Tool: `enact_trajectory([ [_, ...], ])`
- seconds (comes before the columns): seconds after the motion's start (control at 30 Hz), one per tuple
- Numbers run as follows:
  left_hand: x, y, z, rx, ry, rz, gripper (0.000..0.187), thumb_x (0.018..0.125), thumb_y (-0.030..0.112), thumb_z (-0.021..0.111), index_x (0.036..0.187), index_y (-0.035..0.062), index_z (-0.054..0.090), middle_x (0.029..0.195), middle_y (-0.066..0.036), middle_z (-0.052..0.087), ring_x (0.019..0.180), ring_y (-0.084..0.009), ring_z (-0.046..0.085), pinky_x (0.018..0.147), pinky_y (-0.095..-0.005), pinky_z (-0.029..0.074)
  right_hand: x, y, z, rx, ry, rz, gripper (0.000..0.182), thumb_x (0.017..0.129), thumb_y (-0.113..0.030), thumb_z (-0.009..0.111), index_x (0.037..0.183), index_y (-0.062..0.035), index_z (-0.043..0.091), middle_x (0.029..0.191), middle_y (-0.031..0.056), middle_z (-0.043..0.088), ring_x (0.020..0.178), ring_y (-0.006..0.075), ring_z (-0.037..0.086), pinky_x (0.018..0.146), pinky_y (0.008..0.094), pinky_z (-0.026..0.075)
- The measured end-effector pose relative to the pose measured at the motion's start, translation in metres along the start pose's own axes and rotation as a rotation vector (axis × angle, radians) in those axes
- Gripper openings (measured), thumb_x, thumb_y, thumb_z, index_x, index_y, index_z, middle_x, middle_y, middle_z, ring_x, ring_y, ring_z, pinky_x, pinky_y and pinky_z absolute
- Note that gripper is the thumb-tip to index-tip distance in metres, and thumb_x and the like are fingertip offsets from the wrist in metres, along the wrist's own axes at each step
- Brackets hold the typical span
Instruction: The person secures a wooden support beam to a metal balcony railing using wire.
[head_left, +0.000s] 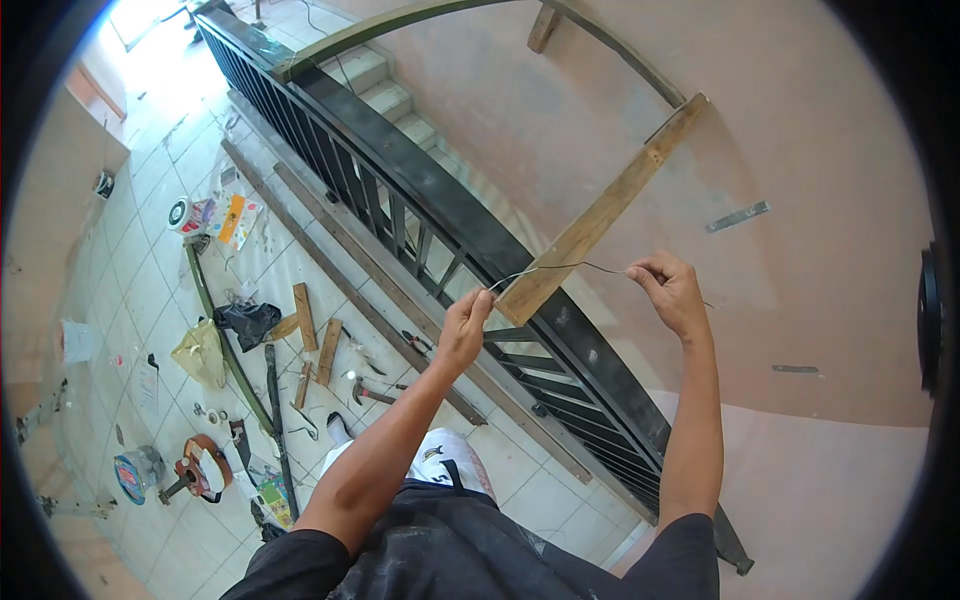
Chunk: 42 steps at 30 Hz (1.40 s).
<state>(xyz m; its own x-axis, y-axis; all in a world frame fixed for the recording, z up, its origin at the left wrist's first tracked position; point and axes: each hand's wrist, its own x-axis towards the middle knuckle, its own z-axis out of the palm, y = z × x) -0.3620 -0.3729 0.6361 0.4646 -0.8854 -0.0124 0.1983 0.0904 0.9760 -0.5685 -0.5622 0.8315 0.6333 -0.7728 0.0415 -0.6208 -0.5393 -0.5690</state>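
Observation:
A thin wire [552, 267] stretches between my two hands, passing across a wooden board [610, 205]. My left hand [467, 325] is closed on the wire's left part, close to the board's lower end. To the right of the board, my right hand [668, 290] pinches the wire between thumb and fingers, and a short end sticks out beyond it. The board lies slantwise over the black railing [430, 190], its far end at a curved wooden strip [640, 72] near the wall.
Below the railing, long planks [345, 270] lie on the tiled floor. A hammer [372, 391], pliers [416, 342], wood pieces [328, 350], a black bag [247, 321] and buckets [137, 472] are scattered left. Stairs [388, 98] show behind the railing; a pink wall [820, 300] stands right.

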Motion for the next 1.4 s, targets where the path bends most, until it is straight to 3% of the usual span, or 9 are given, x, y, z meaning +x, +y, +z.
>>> enact_trajectory([
  [0.07,0.007,-0.005,-0.001,-0.099,-0.013,-0.068,0.028,0.103,0.030,0.054,0.101,0.0034,0.062,0.075,0.007,0.048,0.071,-0.0064,0.041,0.066,-0.0223,0.033,-0.002,0.005,0.003,0.080,0.000,0.024,0.025,0.084,-0.026,0.077,0.086,-0.0010,0.073,0.071,0.0043,0.057,0.064,0.0145,0.047,0.059,0.0304,0.037],
  [0.2,0.011,0.001,-0.002,-0.439,0.000,-0.163,0.023,0.102,0.026,0.057,0.098,0.0048,0.064,0.074,0.006,0.050,0.069,-0.0049,0.043,0.065,-0.0218,0.034,-0.008,0.015,0.013,0.202,-0.010,0.077,0.027,0.086,-0.025,0.078,0.079,-0.0013,0.068,0.071,-0.0016,0.053,0.066,0.0089,0.044,0.061,0.0272,0.035],
  [0.27,0.011,0.000,-0.001,-0.436,-0.009,-0.169,0.022,0.102,0.026,0.058,0.098,0.0051,0.063,0.076,0.005,0.052,0.069,-0.0057,0.044,0.066,-0.0224,0.035,-0.007,0.035,0.022,0.237,-0.041,0.105,0.027,0.087,-0.024,0.077,0.077,-0.0023,0.065,0.071,-0.0045,0.051,0.068,0.0065,0.043,0.062,0.0252,0.035],
  [0.57,0.004,-0.009,0.012,-0.280,-0.045,-0.091,0.023,0.106,0.021,0.049,0.095,0.0036,0.060,0.078,0.004,0.053,0.073,-0.0057,0.048,0.069,-0.0222,0.041,0.001,0.095,0.080,0.549,-0.277,0.198,0.033,0.090,-0.033,0.074,0.076,-0.0029,0.067,0.079,-0.0015,0.056,0.081,0.0115,0.051,0.078,0.0280,0.040],
  [0.9,0.004,-0.017,0.025,-0.269,0.005,-0.095,0.023,0.106,0.024,0.050,0.096,0.0054,0.060,0.082,0.008,0.053,0.076,-0.0040,0.047,0.071,-0.0219,0.041,-0.010,0.067,0.038,0.436,-0.299,0.092,0.033,0.089,-0.027,0.072,0.068,-0.0053,0.058,0.072,-0.0023,0.048,0.072,0.0109,0.040,0.070,0.0287,0.034],
  [1.1,0.004,-0.019,0.026,-0.295,0.042,-0.157,0.026,0.106,0.028,0.050,0.094,0.0066,0.060,0.077,0.009,0.049,0.071,-0.0038,0.040,0.065,-0.0211,0.035,-0.014,0.079,0.056,0.410,-0.352,0.137,0.031,0.090,-0.026,0.071,0.070,-0.0039,0.061,0.073,-0.0013,0.049,0.072,0.0113,0.042,0.069,0.0285,0.035],
  [1.2,0.003,-0.019,0.022,-0.307,0.043,-0.202,0.027,0.105,0.028,0.051,0.092,0.0069,0.061,0.074,0.008,0.046,0.069,-0.0041,0.037,0.063,-0.0215,0.032,-0.008,0.096,0.081,0.595,-0.512,0.243,0.026,0.093,-0.025,0.068,0.080,-0.0024,0.066,0.081,0.0012,0.056,0.082,0.0124,0.052,0.081,0.0284,0.041],
  [1.33,0.003,-0.021,0.021,-0.408,0.008,-0.278,0.027,0.105,0.028,0.053,0.091,0.0062,0.060,0.074,0.008,0.046,0.068,-0.0043,0.037,0.062,-0.0220,0.031,0.010,0.109,0.105,0.530,-0.520,0.227,0.026,0.094,-0.023,0.067,0.082,-0.0009,0.066,0.082,0.0016,0.056,0.083,0.0126,0.053,0.083,0.0277,0.042],
  [1.4,0.002,-0.028,0.021,-0.501,-0.022,-0.289,0.024,0.104,0.029,0.054,0.097,0.0064,0.058,0.075,0.007,0.047,0.069,-0.0044,0.038,0.062,-0.0219,0.031,0.017,0.110,0.121,0.554,-0.556,0.205,0.022,0.095,-0.022,0.066,0.088,-0.0013,0.069,0.092,0.0008,0.064,0.092,0.0127,0.057,0.088,0.0290,0.044],
])
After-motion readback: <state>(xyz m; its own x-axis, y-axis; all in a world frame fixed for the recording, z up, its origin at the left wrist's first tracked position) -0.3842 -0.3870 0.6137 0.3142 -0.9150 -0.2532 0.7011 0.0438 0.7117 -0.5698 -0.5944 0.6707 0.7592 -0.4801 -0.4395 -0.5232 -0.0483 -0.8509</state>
